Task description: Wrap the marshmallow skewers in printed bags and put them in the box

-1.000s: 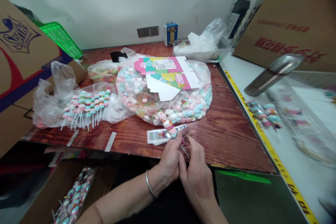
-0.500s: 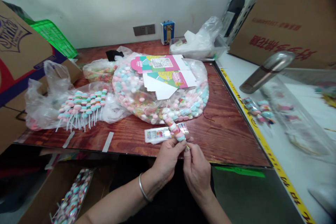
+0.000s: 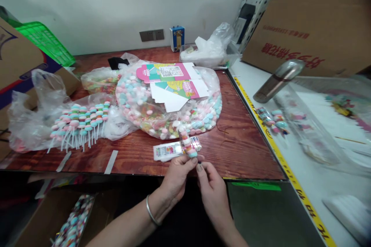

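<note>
Near the table's front edge, my left hand [image 3: 177, 175] is closed around the lower end of a marshmallow skewer [image 3: 189, 146] in a clear wrapper. Pink, white and blue pieces show along it, tilted up and away from me. My right hand [image 3: 213, 185] pinches at the skewer's bottom end, close to the left fingertips; what lies between its fingers is too small to make out. Just beyond my hands lies a small stack of printed wrappers [image 3: 167, 150]. Behind that, a big clear bag of marshmallows [image 3: 171, 129] carries a flattened printed carton [image 3: 176, 81].
Several unwrapped marshmallow skewers [image 3: 79, 119] lie on plastic at left. Wrapped ones [image 3: 278, 120] rest by a steel flask [image 3: 278, 81] on the white table at right. A carton below [image 3: 98, 216] holds more skewers. Tape strips [image 3: 111, 162] stick to the front edge.
The view has shifted a little, so the scene sits farther left. Both hands stay at the skewer's bottom end, and the right fingers have shifted slightly there.
</note>
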Available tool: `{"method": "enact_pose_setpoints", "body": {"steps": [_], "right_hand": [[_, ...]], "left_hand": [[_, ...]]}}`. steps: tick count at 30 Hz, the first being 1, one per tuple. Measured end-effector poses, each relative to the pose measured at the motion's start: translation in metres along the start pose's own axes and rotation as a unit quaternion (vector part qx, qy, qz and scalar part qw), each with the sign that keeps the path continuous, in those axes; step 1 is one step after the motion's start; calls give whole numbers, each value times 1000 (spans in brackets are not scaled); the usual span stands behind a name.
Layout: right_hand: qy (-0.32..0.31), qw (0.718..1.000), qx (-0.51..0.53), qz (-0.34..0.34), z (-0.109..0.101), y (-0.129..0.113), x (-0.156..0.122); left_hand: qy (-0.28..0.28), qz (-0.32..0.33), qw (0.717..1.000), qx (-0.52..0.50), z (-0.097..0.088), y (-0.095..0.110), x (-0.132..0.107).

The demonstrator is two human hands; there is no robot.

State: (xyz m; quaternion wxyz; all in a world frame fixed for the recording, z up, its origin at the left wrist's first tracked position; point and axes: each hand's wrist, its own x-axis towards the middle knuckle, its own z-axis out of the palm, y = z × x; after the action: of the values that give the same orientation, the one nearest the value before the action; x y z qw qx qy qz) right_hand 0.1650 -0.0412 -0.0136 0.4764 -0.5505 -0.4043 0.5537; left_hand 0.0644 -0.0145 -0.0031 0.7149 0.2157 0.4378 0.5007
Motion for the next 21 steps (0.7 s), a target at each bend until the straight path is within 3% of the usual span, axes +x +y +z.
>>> {"method": "enact_pose_setpoints", "body": {"steps": [3, 5, 7, 9, 12, 15, 18, 20, 21], "right_hand": [[74, 978, -152, -126, 0, 4, -1], [60, 982, -129, -123, -1, 6, 0], [18, 998, -16, -56, -2, 7, 1], [-26, 991, 124, 37, -2, 6, 2], [-66, 956, 248, 142, 1, 4, 1], [-56, 947, 267, 169, 8, 1, -1], [-55, 978, 166, 112, 6, -1, 3], [-51, 998, -19, -14, -9, -3, 14], [-23, 985, -144, -95, -22, -3, 23]], "left_hand": [[-3, -5, 1000, 8, 2, 2, 1], [-33, -12, 999, -2, 2, 6, 0], [-80, -26, 996, -35, 1, 8, -1], [-109, -40, 991, -65, 0, 9, 0], [-87, -53, 993, -61, -1, 5, 2], [-39, -47, 998, -24, 2, -1, 2], [-7, -36, 999, 6, 4, 0, 3], [9, -8, 1000, 19, 1, 4, 6], [19, 16, 999, 29, -2, 7, 8]]}}
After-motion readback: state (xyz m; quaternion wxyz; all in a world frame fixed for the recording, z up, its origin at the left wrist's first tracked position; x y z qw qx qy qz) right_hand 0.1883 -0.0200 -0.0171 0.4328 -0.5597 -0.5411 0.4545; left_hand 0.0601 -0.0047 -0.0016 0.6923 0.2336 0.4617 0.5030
